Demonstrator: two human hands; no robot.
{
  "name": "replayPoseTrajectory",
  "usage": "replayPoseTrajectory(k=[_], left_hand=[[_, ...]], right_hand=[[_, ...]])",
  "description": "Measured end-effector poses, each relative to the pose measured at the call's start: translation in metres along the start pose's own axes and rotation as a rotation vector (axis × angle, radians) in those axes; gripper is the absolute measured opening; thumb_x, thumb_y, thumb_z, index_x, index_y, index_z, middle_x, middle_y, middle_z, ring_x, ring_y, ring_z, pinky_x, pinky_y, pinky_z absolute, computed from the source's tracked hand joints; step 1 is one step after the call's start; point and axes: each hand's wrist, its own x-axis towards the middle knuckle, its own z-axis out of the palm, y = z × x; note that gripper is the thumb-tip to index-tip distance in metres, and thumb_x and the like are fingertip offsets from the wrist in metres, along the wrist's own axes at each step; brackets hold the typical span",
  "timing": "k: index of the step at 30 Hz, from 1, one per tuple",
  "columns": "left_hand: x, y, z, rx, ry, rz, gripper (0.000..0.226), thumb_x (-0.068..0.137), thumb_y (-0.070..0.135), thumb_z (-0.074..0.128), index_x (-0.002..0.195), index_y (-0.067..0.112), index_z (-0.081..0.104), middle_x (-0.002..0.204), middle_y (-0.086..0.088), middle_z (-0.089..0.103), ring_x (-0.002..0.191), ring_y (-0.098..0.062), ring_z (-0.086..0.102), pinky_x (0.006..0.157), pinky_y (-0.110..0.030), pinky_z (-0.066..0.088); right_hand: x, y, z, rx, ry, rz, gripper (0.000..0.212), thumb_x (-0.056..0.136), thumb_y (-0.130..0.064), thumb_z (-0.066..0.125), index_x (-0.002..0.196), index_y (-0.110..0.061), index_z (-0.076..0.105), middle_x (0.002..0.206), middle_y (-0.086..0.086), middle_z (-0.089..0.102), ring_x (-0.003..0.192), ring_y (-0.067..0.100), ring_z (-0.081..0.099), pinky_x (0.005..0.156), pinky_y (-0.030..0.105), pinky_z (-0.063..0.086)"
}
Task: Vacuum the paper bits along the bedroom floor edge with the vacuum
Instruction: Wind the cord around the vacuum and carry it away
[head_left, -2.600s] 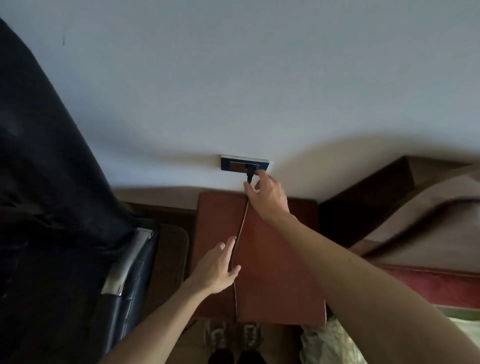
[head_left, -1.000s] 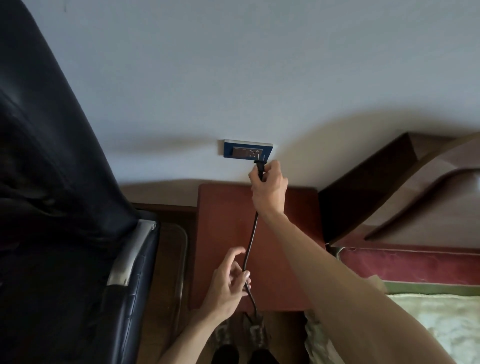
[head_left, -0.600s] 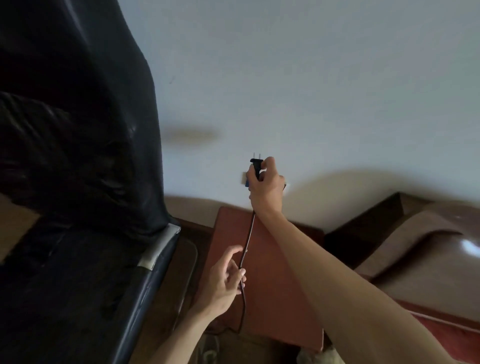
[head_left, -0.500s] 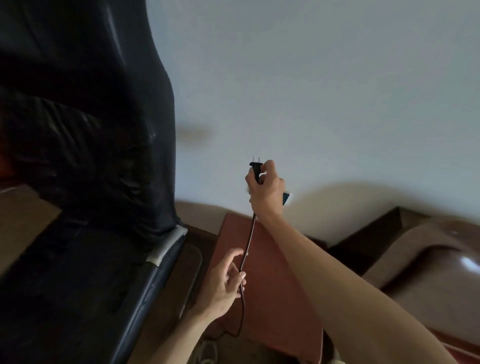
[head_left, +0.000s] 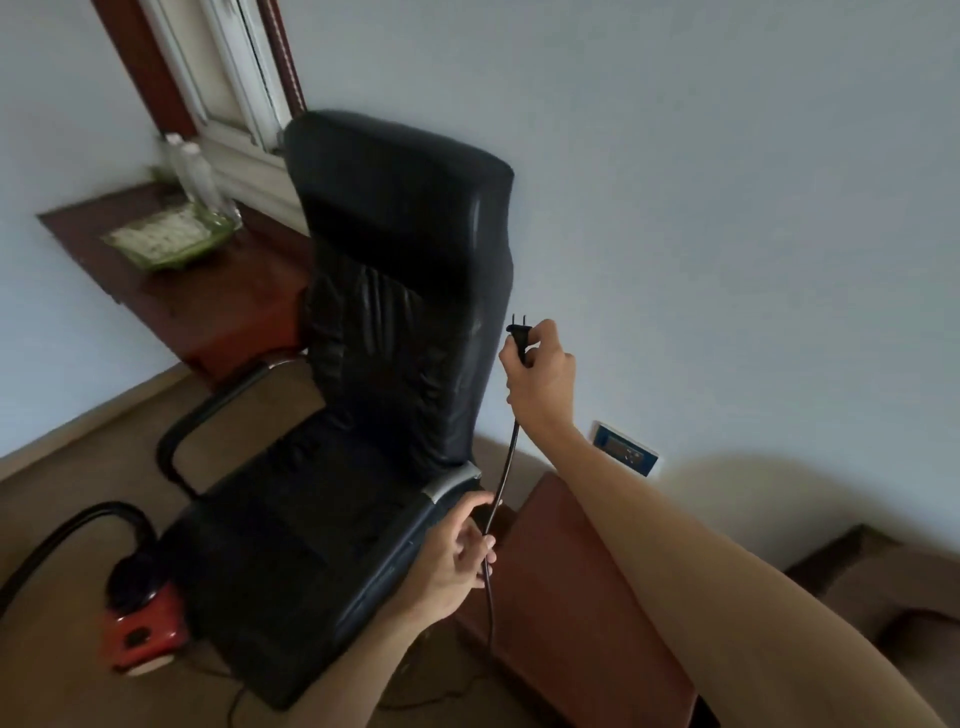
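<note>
Head view: right hand (head_left: 540, 382) grips plug (head_left: 520, 341), left hand (head_left: 457, 558) holds cord (head_left: 501, 480).

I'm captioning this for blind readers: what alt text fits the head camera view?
The right hand holds a black two-pin plug raised and unplugged before a pale wall, its cord running down through the left hand. A blue wall socket sits below right, a black office chair stands behind, and a red vacuum lies on the floor at left.
</note>
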Motion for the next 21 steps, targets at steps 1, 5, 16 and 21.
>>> replayPoseTrajectory(k=[1, 5, 16, 21], left_hand=[[-0.008, 0.004, -0.009, 0.001, 0.027, 0.005, 0.044, 0.096, 0.015, 0.06, 0.119, 0.052, 0.053, 0.071, 0.011, 0.057, 0.078, -0.015, 0.066, 0.073, -0.053, 0.061], [-0.041, 0.013, -0.044, 0.017, 0.111, 0.032, 0.043, 0.097, 0.018, 0.058, 0.123, 0.051, 0.051, 0.076, 0.004, 0.057, 0.077, -0.013, 0.066, 0.071, -0.045, 0.063], [-0.184, -0.002, -0.158, 0.052, 0.369, 0.025, 0.046, 0.1, 0.011, 0.052, 0.128, 0.047, 0.045, 0.074, 0.003, 0.061, 0.075, -0.029, 0.067, 0.069, -0.046, 0.062], [-0.271, -0.022, -0.213, 0.032, 0.516, 0.025, 0.047, 0.1, 0.012, 0.054, 0.126, 0.051, 0.047, 0.076, 0.004, 0.064, 0.078, -0.029, 0.069, 0.07, -0.046, 0.062]], right_hand=[[-0.004, -0.011, 0.008, 0.001, -0.02, -0.028, 0.026, 0.097, -0.027, 0.057, 0.078, -0.029, 0.038, 0.057, 0.002, 0.05, 0.048, 0.02, 0.043, 0.045, 0.052, 0.047], [-0.022, -0.053, 0.042, 0.007, -0.093, -0.135, 0.034, 0.098, -0.024, 0.057, 0.074, -0.034, 0.035, 0.056, -0.008, 0.045, 0.045, 0.006, 0.039, 0.04, 0.043, 0.046], [-0.14, -0.167, 0.172, 0.06, -0.353, -0.335, 0.031, 0.099, -0.023, 0.056, 0.077, -0.032, 0.035, 0.059, 0.002, 0.053, 0.05, 0.031, 0.054, 0.046, 0.052, 0.049], [-0.218, -0.223, 0.236, 0.064, -0.455, -0.424, 0.023, 0.098, -0.024, 0.058, 0.084, -0.027, 0.04, 0.062, -0.005, 0.054, 0.049, 0.017, 0.057, 0.046, 0.049, 0.052]])
